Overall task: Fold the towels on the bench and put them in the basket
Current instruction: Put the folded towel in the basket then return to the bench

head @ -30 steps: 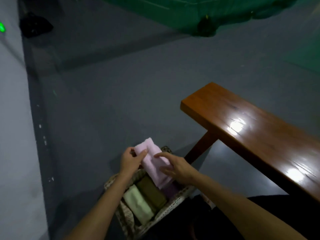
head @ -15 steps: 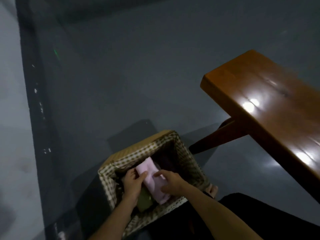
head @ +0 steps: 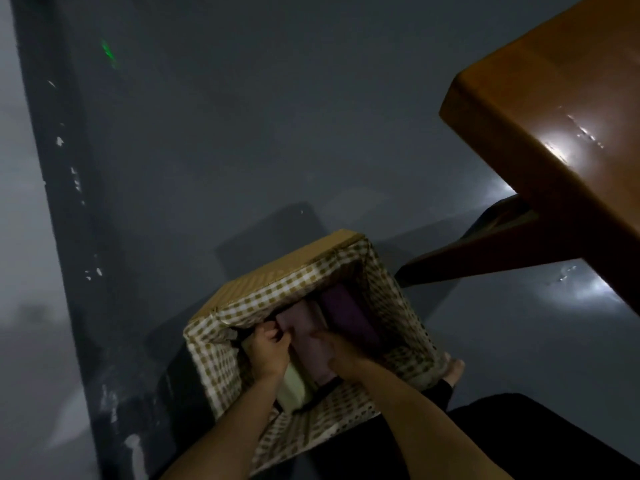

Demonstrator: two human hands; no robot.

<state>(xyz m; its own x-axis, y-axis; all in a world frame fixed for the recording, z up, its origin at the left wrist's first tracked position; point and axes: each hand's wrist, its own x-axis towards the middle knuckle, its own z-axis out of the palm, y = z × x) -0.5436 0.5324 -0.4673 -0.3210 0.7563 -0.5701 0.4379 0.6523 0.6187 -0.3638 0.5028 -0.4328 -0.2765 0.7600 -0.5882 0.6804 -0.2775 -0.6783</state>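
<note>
Both hands, left hand point(head: 268, 351) and right hand point(head: 341, 351), grasp the folded pink towel point(head: 306, 337) inside the gingham-lined wicker basket point(head: 398, 327), between a pale green towel point(head: 294, 384) and a purple towel point(head: 349, 315). The visible end of the glossy wooden bench point(head: 554, 133) is bare, so this looks near-final.

One view only: head cam, worn by the person, angled steeply down and fwd, close over the basket point(head: 311, 282) on the floor point(head: 242, 150). Counter point(head: 554, 116) end corner cuts in at upper right; forearms enter from the bottom edge. Frame is dim, a bit blurred.
</note>
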